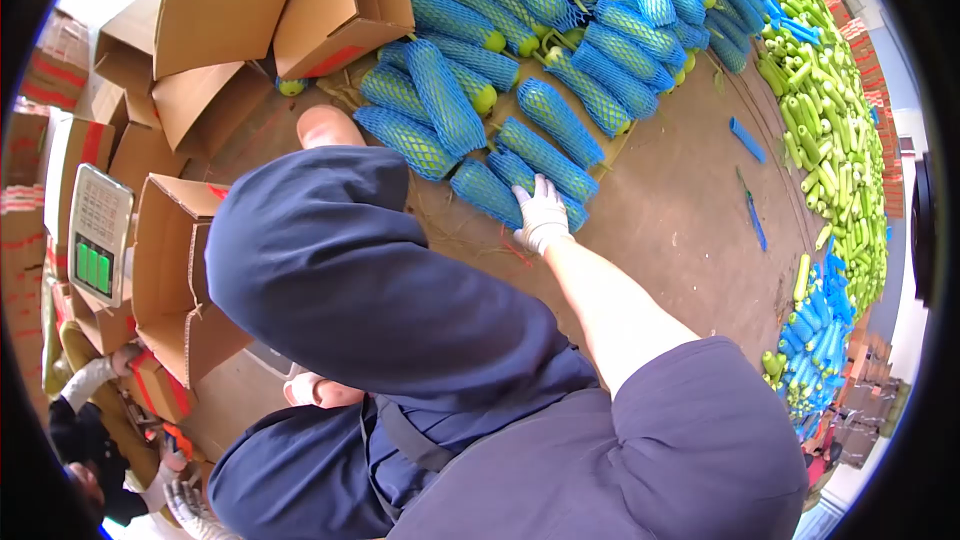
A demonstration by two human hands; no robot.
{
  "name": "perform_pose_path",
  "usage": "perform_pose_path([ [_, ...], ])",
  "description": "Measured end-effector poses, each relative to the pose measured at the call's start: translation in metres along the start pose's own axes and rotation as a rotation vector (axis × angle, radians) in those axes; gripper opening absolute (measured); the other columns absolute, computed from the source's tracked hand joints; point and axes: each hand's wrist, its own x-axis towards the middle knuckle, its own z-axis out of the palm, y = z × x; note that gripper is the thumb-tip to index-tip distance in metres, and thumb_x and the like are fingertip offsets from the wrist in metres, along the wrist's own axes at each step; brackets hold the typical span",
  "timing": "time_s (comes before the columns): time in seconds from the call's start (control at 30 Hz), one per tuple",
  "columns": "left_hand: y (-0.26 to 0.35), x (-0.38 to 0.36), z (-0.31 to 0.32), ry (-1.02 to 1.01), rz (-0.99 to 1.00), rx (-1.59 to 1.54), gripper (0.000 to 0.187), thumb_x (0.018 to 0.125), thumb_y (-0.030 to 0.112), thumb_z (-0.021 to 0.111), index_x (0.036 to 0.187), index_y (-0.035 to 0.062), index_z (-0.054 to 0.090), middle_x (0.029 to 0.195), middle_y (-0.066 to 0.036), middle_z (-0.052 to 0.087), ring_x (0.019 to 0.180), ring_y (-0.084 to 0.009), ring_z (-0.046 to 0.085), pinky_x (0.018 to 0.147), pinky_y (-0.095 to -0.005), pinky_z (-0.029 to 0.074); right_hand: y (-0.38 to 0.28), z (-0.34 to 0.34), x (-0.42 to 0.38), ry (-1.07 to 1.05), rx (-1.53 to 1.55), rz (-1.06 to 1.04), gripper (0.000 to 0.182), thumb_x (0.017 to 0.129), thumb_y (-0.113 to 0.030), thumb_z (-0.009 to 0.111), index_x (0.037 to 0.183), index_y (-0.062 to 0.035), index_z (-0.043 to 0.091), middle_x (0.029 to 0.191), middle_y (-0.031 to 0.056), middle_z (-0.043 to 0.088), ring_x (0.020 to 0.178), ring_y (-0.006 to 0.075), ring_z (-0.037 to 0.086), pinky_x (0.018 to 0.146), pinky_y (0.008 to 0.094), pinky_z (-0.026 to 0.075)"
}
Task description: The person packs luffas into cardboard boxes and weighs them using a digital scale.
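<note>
My right hand (542, 217), in a white glove, is closed over one end of a long green gourd (513, 171) in a blue foam net. The hand hides part of this gourd. Netted gourds lie on both sides of it, one (487, 194) to the left and another (548, 158) to the right. At the bottom left edge, my left hand (190, 512), also gloved, shows beyond my left knee with its fingers apart and nothing in them.
More netted gourds (440, 100) are heaped ahead, beside open cartons (335, 10). A scale (100, 235) stands at left, near an open box (180, 270). A co-worker (95, 440) holds an orange tool. Bare green gourds (830, 140) cover the right; a knife-like blue tool (755, 220) lies on the floor.
</note>
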Motion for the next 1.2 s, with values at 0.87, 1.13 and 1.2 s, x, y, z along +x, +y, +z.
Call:
perform_pose_path([
  [0.87, -0.247, -0.204, 0.201, 0.258, -1.092, -0.344, 0.035, 0.098, 0.014, 0.051, 0.129, -0.0012, 0.055, 0.124, -0.016, 0.06, 0.112, -0.0231, 0.057, 0.103, -0.0354, 0.042, 0.004, -0.009, 0.061, -0.356, -0.383, 0.091, 0.029, 0.088, -0.023, 0.062, 0.112, -0.0073, 0.064, 0.101, 0.0134, 0.055, 0.093, 0.0281, 0.054, 0.082, 0.0411, 0.048],
  [1.13, -0.233, -0.297, 0.26, 0.246, -1.041, -0.383, 0.033, 0.098, 0.014, 0.051, 0.127, -0.0017, 0.056, 0.12, -0.017, 0.061, 0.108, -0.0226, 0.058, 0.1, -0.0341, 0.044, -0.169, -0.172, 0.18, -0.59, -0.282, -0.538, 0.025, 0.09, -0.025, 0.061, 0.1, -0.0042, 0.07, 0.077, 0.0048, 0.066, 0.071, 0.0208, 0.063, 0.067, 0.038, 0.054],
  [1.2, -0.207, -0.297, 0.25, 0.206, -0.945, -0.282, 0.033, 0.098, 0.014, 0.051, 0.127, -0.0019, 0.057, 0.119, -0.017, 0.062, 0.106, -0.0224, 0.058, 0.1, -0.0338, 0.044, -0.261, -0.249, 0.186, -0.623, -0.121, -0.629, 0.029, 0.09, -0.024, 0.059, 0.111, -0.0058, 0.067, 0.094, 0.0106, 0.067, 0.089, 0.0252, 0.063, 0.081, 0.0355, 0.05],
])
